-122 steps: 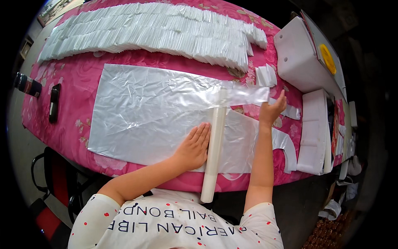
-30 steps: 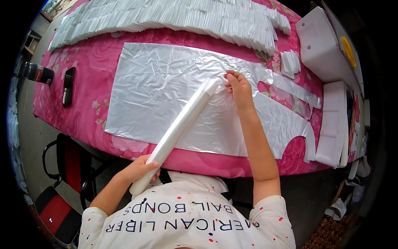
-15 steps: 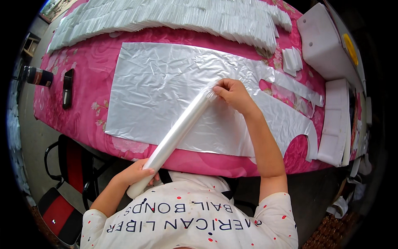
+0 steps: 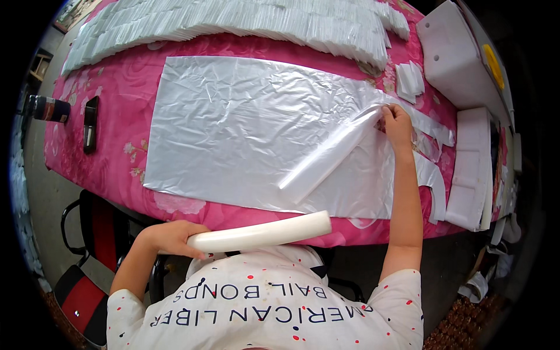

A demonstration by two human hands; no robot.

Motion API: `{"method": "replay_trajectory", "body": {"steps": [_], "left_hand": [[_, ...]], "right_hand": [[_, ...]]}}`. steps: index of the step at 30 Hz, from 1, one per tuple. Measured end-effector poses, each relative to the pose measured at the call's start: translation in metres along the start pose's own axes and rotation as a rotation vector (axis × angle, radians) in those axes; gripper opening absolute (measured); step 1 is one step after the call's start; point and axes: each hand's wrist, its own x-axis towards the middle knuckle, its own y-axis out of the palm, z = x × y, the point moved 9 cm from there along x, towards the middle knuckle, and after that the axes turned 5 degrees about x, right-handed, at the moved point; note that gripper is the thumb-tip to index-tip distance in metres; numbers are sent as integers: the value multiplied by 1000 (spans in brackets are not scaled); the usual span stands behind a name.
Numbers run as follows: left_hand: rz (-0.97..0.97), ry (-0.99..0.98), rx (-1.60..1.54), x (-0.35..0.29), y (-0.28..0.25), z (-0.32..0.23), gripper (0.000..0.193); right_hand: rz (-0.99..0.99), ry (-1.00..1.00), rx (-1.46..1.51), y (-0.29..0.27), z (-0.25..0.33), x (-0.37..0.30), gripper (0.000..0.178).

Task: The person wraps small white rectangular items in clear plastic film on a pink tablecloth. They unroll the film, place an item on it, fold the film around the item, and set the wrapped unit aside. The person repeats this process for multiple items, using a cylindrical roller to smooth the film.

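Observation:
My left hand [image 4: 175, 237] is closed around one end of a smooth white tube [image 4: 265, 231], held level at the table's near edge in front of my shirt. The fingers of my right hand [image 4: 398, 128] pinch the far end of a flattened, folded strip of clear plastic film [image 4: 333, 153]. That strip slants across a wide silvery plastic apron [image 4: 216, 111] spread flat on the table. Straps and a curved cut-out show at the apron's right end, partly behind my right forearm. Tube and film strip are apart.
A pink flowered cloth [image 4: 111, 151] covers the table. Long rows of folded white packets [image 4: 233, 26] line the far side, with a small stack [image 4: 410, 81] at right. White foam boxes [image 4: 466, 169] bound the right edge. A phone [image 4: 90, 123] and dark jar [image 4: 51, 109] sit left.
The film has come off the tube, and my right hand has carried it right. My left hand has swung the tube from a slant to nearly level, away from the apron.

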Motion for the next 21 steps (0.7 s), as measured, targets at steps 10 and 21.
{"method": "replay_trajectory", "body": {"steps": [10,21], "left_hand": [[-745,677,997,67,-46,-146,47],[-386,715,1154,120,36,-112,78]], "right_hand": [[247,-196,-92,100,64,-18,18],[-20,-294,-141,76,82,-36,46]]}}
